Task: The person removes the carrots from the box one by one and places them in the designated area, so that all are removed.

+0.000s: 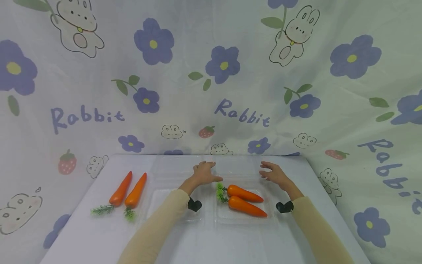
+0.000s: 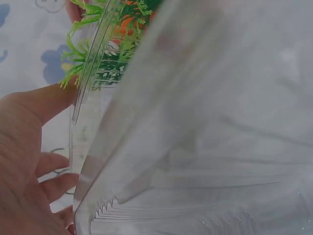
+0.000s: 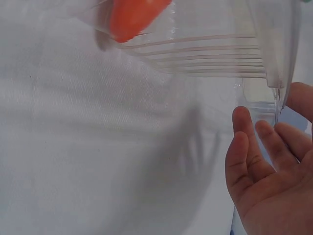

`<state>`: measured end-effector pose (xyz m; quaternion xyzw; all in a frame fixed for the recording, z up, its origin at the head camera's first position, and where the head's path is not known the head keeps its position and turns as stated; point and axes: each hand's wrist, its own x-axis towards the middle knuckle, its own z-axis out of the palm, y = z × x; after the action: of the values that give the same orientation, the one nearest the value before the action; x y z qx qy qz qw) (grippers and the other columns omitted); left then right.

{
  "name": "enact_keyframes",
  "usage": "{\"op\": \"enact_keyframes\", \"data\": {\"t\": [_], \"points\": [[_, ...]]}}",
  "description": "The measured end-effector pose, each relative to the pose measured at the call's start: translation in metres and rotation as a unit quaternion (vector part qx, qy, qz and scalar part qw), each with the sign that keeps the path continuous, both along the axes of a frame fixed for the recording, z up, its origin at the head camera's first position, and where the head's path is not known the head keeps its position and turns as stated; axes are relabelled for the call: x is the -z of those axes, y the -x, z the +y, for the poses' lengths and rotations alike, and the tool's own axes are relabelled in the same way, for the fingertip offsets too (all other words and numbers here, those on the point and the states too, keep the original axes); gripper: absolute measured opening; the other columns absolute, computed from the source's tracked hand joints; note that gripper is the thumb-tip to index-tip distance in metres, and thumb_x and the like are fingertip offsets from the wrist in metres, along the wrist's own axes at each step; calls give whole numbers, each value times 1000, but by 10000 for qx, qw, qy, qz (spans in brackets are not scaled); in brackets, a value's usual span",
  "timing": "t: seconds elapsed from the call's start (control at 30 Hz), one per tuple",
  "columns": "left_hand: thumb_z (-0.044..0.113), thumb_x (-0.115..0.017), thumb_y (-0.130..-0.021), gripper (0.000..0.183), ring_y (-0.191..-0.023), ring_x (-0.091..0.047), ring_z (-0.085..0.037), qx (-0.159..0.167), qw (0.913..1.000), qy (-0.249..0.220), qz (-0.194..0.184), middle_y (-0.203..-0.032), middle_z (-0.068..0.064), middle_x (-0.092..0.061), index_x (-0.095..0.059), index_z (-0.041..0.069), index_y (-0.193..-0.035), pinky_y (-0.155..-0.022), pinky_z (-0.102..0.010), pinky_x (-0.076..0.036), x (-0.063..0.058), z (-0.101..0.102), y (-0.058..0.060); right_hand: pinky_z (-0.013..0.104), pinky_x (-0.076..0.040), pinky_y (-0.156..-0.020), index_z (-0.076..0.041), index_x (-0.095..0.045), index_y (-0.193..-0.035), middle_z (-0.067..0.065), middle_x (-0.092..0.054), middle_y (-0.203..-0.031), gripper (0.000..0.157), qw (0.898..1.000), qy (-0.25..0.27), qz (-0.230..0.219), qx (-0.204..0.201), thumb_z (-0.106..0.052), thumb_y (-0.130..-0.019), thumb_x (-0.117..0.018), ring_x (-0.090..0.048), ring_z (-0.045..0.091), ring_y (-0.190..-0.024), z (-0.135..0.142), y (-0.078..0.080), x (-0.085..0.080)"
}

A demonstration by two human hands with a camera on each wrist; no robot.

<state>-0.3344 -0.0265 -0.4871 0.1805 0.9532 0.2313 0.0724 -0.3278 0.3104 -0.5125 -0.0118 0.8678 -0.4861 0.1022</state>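
Two orange carrots with green frilly tops, the nearer carrot (image 1: 247, 206) and the farther carrot (image 1: 245, 193), lie in the base of the right clear plastic container (image 1: 244, 220). Its clear lid (image 1: 238, 165) is folded back behind it. My left hand (image 1: 203, 173) is at the left side, near the hinge, thumb and fingers apart. On the opposite side my right hand (image 1: 275, 175) reaches with spread, slightly bent fingers. The wrist views show thumbs (image 2: 54, 100) (image 3: 299, 100) close to the clear plastic edges; whether they touch is hard to tell.
A second clear container (image 1: 156, 207) stands to the left, partly behind my left forearm, its lid (image 1: 174, 165) laid back. Two more carrots, one (image 1: 121, 190) beside the other (image 1: 136, 192), lie on the white table at left. A rabbit-print cloth (image 1: 184, 99) hangs behind.
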Motion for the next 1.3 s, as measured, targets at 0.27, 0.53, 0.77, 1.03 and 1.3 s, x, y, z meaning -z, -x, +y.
{"op": "enact_keyframes", "data": {"t": [0.27, 0.53, 0.77, 1.03, 1.3], "points": [[51, -74, -81, 79, -138, -27, -40, 22, 10000, 25, 53, -142, -11, -50, -51, 3, -140, -107, -61, -20, -1, -1, -3, 43, -51, -90, 0, -32, -149, 23, -40, -147, 61, 9998, 29, -91, -152, -22, -98, -59, -64, 30, -104, 3, -3, 2], [49, -73, -82, 76, -137, -28, -42, 61, 10000, 0, 59, -139, -13, -52, -53, 2, -138, -106, -63, -21, -2, -1, -5, 42, -51, -90, -2, -31, -150, 23, -37, -149, 61, 9993, 281, -230, -126, -21, -99, -58, -62, 30, -109, 2, -6, 7], [53, -72, -82, 77, -138, -28, -41, 61, 9997, 163, 189, -139, -12, -52, -53, 3, -138, -108, -60, -21, 0, -1, -3, 41, -52, -89, -3, -31, -150, 22, -38, -148, 61, 9993, 250, -245, -86, -22, -99, -58, -62, 31, -109, -1, -6, 6], [45, -71, -85, 67, -137, -30, -42, 24, 9994, 48, 334, -140, -14, -52, -56, 3, -135, -106, -61, -23, -9, -1, -9, 41, -52, -89, -2, -31, -150, 24, -40, -146, 61, 9995, 239, -226, -39, -22, -99, -58, -63, 31, -107, 0, -7, 1], [35, -70, -89, 56, -125, -49, -32, -7, 9979, -364, 538, -134, -15, -56, -58, 2, -133, -100, -56, -34, -17, -1, -22, 43, -53, -87, 2, -36, -146, 27, -43, -142, 58, 9999, -1, 100, -102, -21, -98, -60, -62, 33, -105, 7, -22, -13]]}}
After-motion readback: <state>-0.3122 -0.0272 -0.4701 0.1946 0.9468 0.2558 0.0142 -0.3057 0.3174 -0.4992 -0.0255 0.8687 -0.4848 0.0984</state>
